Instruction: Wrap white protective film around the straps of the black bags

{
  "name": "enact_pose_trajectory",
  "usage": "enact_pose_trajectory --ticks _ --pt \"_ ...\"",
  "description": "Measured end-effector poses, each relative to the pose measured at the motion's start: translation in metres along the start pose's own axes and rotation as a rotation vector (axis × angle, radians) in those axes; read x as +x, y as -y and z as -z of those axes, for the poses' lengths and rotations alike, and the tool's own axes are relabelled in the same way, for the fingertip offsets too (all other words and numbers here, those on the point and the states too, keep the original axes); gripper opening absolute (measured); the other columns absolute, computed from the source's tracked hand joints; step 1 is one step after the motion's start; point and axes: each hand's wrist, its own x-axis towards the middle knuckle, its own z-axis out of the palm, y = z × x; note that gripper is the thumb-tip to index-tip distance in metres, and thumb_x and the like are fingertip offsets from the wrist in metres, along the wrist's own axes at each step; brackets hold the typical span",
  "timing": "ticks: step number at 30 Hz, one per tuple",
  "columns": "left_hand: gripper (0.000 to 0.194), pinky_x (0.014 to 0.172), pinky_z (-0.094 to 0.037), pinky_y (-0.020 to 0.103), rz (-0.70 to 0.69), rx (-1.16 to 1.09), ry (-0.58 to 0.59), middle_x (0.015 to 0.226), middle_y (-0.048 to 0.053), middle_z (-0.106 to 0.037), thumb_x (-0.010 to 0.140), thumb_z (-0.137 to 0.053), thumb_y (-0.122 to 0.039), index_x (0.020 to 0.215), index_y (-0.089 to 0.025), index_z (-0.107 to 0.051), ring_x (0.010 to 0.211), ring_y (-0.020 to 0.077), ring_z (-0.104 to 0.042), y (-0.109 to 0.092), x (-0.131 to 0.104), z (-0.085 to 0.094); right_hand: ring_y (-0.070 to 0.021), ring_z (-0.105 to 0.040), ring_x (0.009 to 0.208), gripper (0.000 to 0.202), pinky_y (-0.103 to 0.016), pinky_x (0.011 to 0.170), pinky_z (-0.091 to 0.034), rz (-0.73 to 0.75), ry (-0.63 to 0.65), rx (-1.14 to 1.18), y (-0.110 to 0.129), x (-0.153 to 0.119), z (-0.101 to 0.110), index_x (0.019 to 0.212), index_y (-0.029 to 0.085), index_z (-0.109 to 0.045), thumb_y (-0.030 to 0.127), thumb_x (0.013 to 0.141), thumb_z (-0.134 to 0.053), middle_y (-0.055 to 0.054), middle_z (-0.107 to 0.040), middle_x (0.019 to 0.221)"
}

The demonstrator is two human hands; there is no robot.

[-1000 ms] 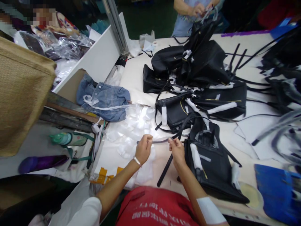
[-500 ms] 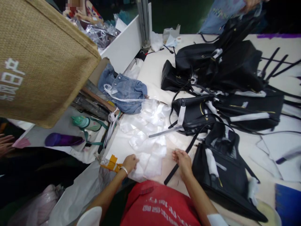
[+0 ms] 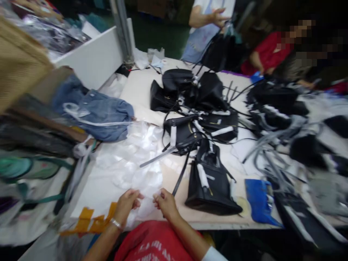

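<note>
Fingers curled on the left hand (image 3: 127,207), thumb and fingertips close together on the right hand (image 3: 166,206), just a narrow gap between the two! They're above the tabletop (image 3: 141,83), by its near edge and left of its middle, right over the white film (image 3: 148,174). Is either pinching a sheet? Too blurred, can't tell. That film spreads in crumpled, overlapping pieces from the near edge back toward the denim piece (image 3: 108,114) at the left edge. Light stuff, I'd judge: thin, limp, probably slippery, easy to crease, so a pinch at a free edge or corner looks the best hold. Orange tape (image 3: 84,219) lines the near edge, just left of the left hand. Over to the right, a black bag (image 3: 221,195) stands near that same edge, a black strap (image 3: 179,177) slanting down between it and the right hand; bulkier, likely supple, best gripped near its top.
</note>
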Motion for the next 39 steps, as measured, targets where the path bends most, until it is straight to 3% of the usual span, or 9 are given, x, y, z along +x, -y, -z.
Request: enact_pose_trajectory --ticks 2,5,8,11,13,21,31,36,39 --pt "0.04 0.058 -0.049 0.032 -0.036 0.205 -0.093 0.078 0.006 -0.068 0.077 -0.05 -0.055 0.084 -0.017 -0.057 0.062 0.0196 -0.062 0.001 0.001 0.004 -0.011 -0.056 0.054 0.017 -0.02 0.05 -0.039 0.069 -0.077 -0.157 0.004 -0.003 0.009 0.079 0.018 -0.054 0.034 0.083 -0.049 0.0 -0.063 0.067" --pt "0.045 0.087 -0.047 0.044 -0.463 0.462 -0.203 0.109 0.009 -0.065 0.078 -0.052 -0.052 0.112 -0.023 -0.054 0.096 0.0274 -0.062 -0.014 0.003 0.002 -0.0142 -0.06 0.064 0.019 -0.022 0.058 -0.04 0.242 -0.114 -0.52 0.016 -0.014 0.019 0.074 0.019 -0.056 0.036 0.083 -0.054 -0.001 -0.066 0.071" --pt "0.036 0.099 -0.041 0.038 -0.694 0.558 0.146 0.119 0.005 -0.061 0.08 -0.053 -0.045 0.112 -0.03 -0.056 0.11 0.0258 -0.055 -0.039 0.0 -0.011 -0.0149 -0.061 0.068 0.022 -0.021 0.059 -0.038 0.388 0.032 -0.684 0.026 -0.027 0.025 0.075 0.021 -0.059 0.039 0.085 -0.053 0.0 -0.068 0.075" --pt "0.023 0.08 -0.048 0.031 -0.549 0.572 0.576 0.089 0.001 -0.068 0.086 -0.045 -0.043 0.089 -0.027 -0.062 0.087 0.0222 -0.062 -0.057 0.002 -0.023 -0.0143 -0.062 0.069 0.022 -0.021 0.061 -0.039 0.439 0.072 -0.675 0.026 -0.029 0.032 0.076 0.021 -0.06 0.036 0.088 -0.048 0.001 -0.068 0.075" --pt "0.028 0.072 -0.046 0.028 -0.48 0.538 0.646 0.078 0.0 -0.065 0.088 -0.042 -0.042 0.081 -0.023 -0.061 0.077 0.0194 -0.06 -0.062 0.006 -0.027 -0.0137 -0.061 0.065 0.025 -0.021 0.059 -0.04 0.378 0.008 -0.588 0.02 -0.025 0.037 0.073 0.02 -0.059 0.035 0.089 -0.047 0.0 -0.066 0.069" --pt "0.018 0.071 -0.04 0.025 -0.472 0.441 0.49 0.078 -0.002 -0.06 0.079 -0.057 -0.033 0.087 -0.018 -0.057 0.076 0.0154 -0.054 -0.05 0.023 -0.028 -0.0107 -0.051 0.045 0.027 -0.019 0.045 -0.042 0.22 -0.069 -0.055 0.008 -0.009 0.032 0.106 0.022 -0.051 0.041 0.087 -0.047 0.005 -0.059 0.058" --pt "0.011 0.07 -0.036 0.025 -0.497 0.831 0.479 0.077 0.0 -0.061 0.075 -0.06 -0.031 0.076 -0.02 -0.062 0.078 0.0172 -0.053 -0.056 0.022 0.016 -0.0144 -0.061 0.06 0.033 -0.023 0.061 -0.044 0.336 0.18 -0.526 0.005 -0.007 0.007 0.077 0.021 -0.062 0.043 0.091 -0.043 0.0 -0.065 0.063" --pt "0.015 0.067 -0.036 0.024 -0.447 0.749 0.467 0.072 -0.001 -0.062 0.076 -0.058 -0.033 0.072 -0.02 -0.063 0.074 0.0163 -0.054 -0.047 0.022 0.019 -0.021 -0.056 0.106 0.031 -0.033 0.091 -0.041 0.519 0.064 -0.453 0.009 -0.005 0.004 0.115 0.025 -0.06 0.035 0.086 -0.052 -0.005 -0.063 0.114" --pt "0.017 0.065 -0.036 0.023 -0.406 0.663 0.437 0.068 -0.002 -0.06 0.077 -0.057 -0.034 0.072 -0.018 -0.063 0.069 0.0149 -0.052 -0.044 0.023 0.014 -0.0183 -0.059 0.089 0.022 -0.029 0.08 -0.045 0.429 0.008 -0.303 0.01 -0.004 0.007 0.095 0.023 -0.065 0.039 0.085 -0.054 -0.002 -0.066 0.094"
